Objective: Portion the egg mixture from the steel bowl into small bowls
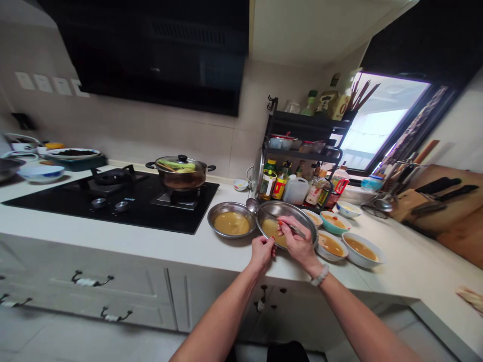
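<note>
Two steel bowls of yellow-brown liquid sit on the white counter. My right hand (296, 240) is closed round the handle of a metal ladle (253, 205), whose scoop rests between the bowls. It hovers over the right steel bowl (302, 216). My left hand (262, 251) pinches that bowl's near rim with closed fingers. The left steel bowl (231, 221) stands untouched beside it.
Several small bowls of the same liquid (362, 249) stand to the right. A lidded pot (181, 173) sits on the black hob (113, 198). A black rack of bottles (298, 166) stands behind. Knives and a board (441, 201) lie far right; dishes (41, 172) at far left.
</note>
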A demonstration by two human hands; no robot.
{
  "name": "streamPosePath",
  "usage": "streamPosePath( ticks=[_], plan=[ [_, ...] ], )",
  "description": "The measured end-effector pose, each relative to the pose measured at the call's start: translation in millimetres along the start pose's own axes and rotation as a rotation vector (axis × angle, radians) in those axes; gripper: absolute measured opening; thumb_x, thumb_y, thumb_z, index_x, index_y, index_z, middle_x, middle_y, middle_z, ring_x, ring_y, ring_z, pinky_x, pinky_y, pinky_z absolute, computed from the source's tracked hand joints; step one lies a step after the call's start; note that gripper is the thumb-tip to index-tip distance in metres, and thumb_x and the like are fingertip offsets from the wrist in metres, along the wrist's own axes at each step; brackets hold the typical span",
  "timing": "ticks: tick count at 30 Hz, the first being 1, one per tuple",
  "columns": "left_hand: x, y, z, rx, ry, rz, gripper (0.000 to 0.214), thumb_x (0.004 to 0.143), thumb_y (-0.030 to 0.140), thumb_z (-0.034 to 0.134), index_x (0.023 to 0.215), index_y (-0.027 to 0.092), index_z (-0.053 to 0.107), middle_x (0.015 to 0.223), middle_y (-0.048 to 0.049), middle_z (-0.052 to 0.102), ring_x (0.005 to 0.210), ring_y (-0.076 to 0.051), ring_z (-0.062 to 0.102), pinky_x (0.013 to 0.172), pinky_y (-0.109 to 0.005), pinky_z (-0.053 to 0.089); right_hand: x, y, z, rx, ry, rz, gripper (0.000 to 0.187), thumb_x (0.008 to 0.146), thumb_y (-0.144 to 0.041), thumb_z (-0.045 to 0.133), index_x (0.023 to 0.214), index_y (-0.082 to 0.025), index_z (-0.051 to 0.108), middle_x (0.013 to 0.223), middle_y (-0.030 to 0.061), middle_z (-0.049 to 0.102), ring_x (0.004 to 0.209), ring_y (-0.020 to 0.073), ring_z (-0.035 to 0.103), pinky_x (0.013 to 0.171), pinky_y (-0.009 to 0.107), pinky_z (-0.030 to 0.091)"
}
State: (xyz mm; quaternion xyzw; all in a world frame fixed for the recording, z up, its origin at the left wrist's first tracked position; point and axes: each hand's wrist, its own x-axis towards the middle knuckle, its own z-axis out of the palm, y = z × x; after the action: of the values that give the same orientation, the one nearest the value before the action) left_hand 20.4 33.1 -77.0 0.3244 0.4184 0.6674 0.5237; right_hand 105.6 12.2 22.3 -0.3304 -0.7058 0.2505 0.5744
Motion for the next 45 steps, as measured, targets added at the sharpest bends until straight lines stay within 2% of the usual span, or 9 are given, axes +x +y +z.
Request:
streamPosePath(
  ticks=[6,9,12,15,19,22,28,39,45],
  plan=[
    [1,-2,-0.5,-0.016,0.009,-0.025,0.026,0.062,0.034,0.065,0.049,0.016,0.051,0.044,-0.0001,0.054,0.035,-0.007,0.044,0.036,-0.019,0.034,-4,21,-46,-0.114,0.213,0.131,0.027,0.075,-0.045,0.062,0.086,-0.022,0.067,0.064,0.0012,0.065,0.052,0.016,0.059,0.054,0.03,0.052],
    [1,-2,-0.9,-0.015,0.001,-0.017,0.027,0.062,0.035,0.066,0.049,0.016,0.052,0.043,0.0002,0.053,0.035,-0.007,0.045,0.036,-0.019,0.035,-14,37,-68,-0.213,0.236,0.169,0.032,0.074,-0.048,0.062,0.087,-0.019,0.066,0.059,0.001,0.064,0.05,0.0166,0.059,0.053,0.03,0.051],
    [1,-2,-1.3,-0.007,0.0,-0.007,0.029,0.062,0.037,0.067,0.048,0.016,0.052,0.043,-0.0001,0.053,0.036,-0.007,0.045,0.036,-0.02,0.035,-27,46,-78,-0.192,0.225,0.208,0.034,0.073,-0.048,0.063,0.087,-0.018,0.066,0.059,0.0017,0.064,0.049,0.0161,0.059,0.052,0.029,0.051],
    [1,-1,-1.5,-0.007,-0.006,-0.009,0.031,0.061,0.039,0.067,0.048,0.016,0.052,0.043,0.0003,0.053,0.035,-0.007,0.044,0.036,-0.019,0.034,-34,48,-79,-0.064,0.262,0.283,0.035,0.069,-0.049,0.067,0.083,-0.017,0.065,0.055,0.0018,0.064,0.045,0.0161,0.059,0.046,0.028,0.05],
    [-1,0,-1.0,-0.019,-0.006,-0.009,0.031,0.06,0.04,0.068,0.048,0.016,0.052,0.043,0.0009,0.052,0.035,-0.006,0.044,0.037,-0.02,0.034,-33,47,-77,0.128,0.418,0.43,0.034,0.061,-0.044,0.074,0.077,-0.016,0.063,0.051,0.0026,0.063,0.045,0.0177,0.06,0.04,0.026,0.049],
    [-1,0,-0.5,-0.028,-0.003,-0.014,0.032,0.058,0.04,0.069,0.048,0.016,0.052,0.043,0.0006,0.053,0.036,-0.007,0.044,0.037,-0.02,0.034,-29,45,-78,0.224,0.482,0.487,0.029,0.059,-0.036,0.076,0.074,-0.016,0.063,0.05,0.0026,0.063,0.046,0.0172,0.061,0.037,0.024,0.048],
    [-1,0,-0.9,-0.021,-0.015,-0.005,0.031,0.06,0.04,0.068,0.048,0.016,0.053,0.043,0.0003,0.053,0.036,-0.006,0.043,0.036,-0.019,0.034,-25,39,-80,0.272,0.507,0.499,0.022,0.057,-0.029,0.076,0.069,-0.015,0.063,0.05,0.0029,0.063,0.044,0.0151,0.06,0.036,0.021,0.047],
    [0,-1,-1.2,-0.027,0.0,-0.017,0.028,0.06,0.037,0.067,0.049,0.016,0.051,0.043,0.0003,0.053,0.036,-0.007,0.044,0.037,-0.019,0.034,-15,26,-78,0.337,0.528,0.507,0.024,0.056,-0.027,0.076,0.069,-0.014,0.061,0.049,0.0022,0.063,0.043,0.0125,0.058,0.036,0.018,0.046],
    [-2,1,-0.2,-0.017,0.001,-0.019,0.028,0.061,0.036,0.066,0.048,0.016,0.051,0.043,0.0001,0.053,0.036,-0.007,0.044,0.036,-0.019,0.033,0,13,-67,0.357,0.499,0.473,0.021,0.057,-0.025,0.075,0.069,-0.016,0.061,0.048,0.0003,0.062,0.041,0.0114,0.056,0.035,0.018,0.045]
  ],
)
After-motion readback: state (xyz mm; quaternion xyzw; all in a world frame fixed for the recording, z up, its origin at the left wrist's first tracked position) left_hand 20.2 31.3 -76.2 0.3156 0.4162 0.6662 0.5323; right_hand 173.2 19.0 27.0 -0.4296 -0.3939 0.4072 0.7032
